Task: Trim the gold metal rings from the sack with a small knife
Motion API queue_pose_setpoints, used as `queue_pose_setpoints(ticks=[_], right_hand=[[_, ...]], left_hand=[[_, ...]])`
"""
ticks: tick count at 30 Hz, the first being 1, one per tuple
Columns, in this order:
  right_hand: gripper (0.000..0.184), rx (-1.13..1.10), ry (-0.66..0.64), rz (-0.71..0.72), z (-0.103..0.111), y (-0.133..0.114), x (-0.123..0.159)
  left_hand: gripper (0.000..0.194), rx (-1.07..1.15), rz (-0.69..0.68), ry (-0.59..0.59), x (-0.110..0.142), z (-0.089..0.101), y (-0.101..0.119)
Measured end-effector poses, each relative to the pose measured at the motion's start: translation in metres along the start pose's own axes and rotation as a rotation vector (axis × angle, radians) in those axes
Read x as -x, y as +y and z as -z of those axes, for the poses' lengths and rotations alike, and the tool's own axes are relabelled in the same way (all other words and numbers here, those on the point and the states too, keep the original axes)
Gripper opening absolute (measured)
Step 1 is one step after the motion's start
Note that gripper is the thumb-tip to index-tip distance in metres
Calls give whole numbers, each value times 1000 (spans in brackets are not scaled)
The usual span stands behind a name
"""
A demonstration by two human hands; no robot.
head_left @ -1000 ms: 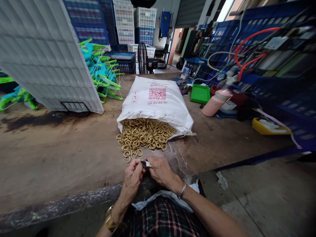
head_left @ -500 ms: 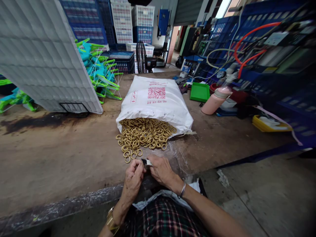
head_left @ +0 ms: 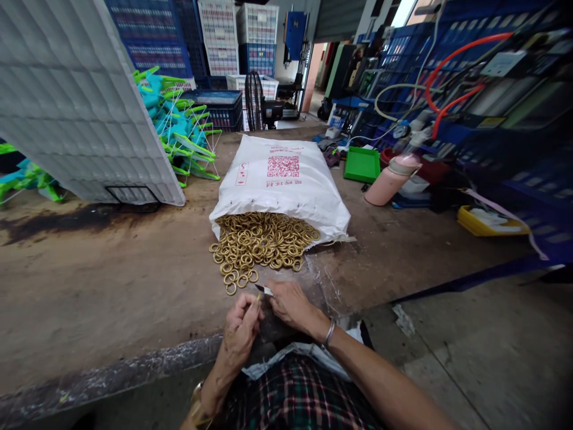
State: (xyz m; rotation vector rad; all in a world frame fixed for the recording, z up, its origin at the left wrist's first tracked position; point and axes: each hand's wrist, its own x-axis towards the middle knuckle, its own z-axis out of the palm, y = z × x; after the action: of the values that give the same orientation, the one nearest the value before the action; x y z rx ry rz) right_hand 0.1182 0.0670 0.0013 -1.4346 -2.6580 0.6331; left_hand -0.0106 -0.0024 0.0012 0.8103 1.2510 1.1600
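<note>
My left hand (head_left: 239, 328) is closed in a pinch on a small gold ring (head_left: 258, 297) at the near edge of the worn brown table (head_left: 98, 280). My right hand (head_left: 290, 306) is closed on a small blade-like tool (head_left: 264, 289) whose tip points at the ring. Just beyond my hands lies a heap of gold rings (head_left: 259, 242) spilling from the open mouth of a white sack (head_left: 280, 179) with red print. A few loose rings (head_left: 237, 280) lie closest to my fingers.
A white grid panel (head_left: 80, 101) leans at the left, with green and blue plastic parts (head_left: 183, 131) behind it. A pink bottle (head_left: 389, 182), a green tray (head_left: 362, 166) and a yellow tray (head_left: 487, 224) sit at the right. Crates and a fan (head_left: 255, 104) stand behind.
My hands have drawn slightly apart; the left has pulled back a little with the ring, and the tool tip now shows clear between them. The view has tilted slightly.
</note>
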Motion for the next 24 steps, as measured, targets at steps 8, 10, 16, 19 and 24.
queue_pose_setpoints(ticks=[8, 10, 16, 19, 24], right_hand=[[17, 36, 165, -139, -9, -4, -29], [17, 35, 197, -160, -10, -9, -35], [17, 53, 197, -179, -10, -13, -44], [17, 65, 196, -177, -11, -11, -42], [17, -48, 240, -104, -14, -1, -31]], left_hand=[[35, 380, 109, 45, 4, -3, 11], [30, 451, 102, 75, 1, 0, 10], [27, 665, 193, 72, -4, 8, 9], [19, 738, 253, 116, -6, 11, 9], [23, 634, 223, 184, -8, 11, 7]])
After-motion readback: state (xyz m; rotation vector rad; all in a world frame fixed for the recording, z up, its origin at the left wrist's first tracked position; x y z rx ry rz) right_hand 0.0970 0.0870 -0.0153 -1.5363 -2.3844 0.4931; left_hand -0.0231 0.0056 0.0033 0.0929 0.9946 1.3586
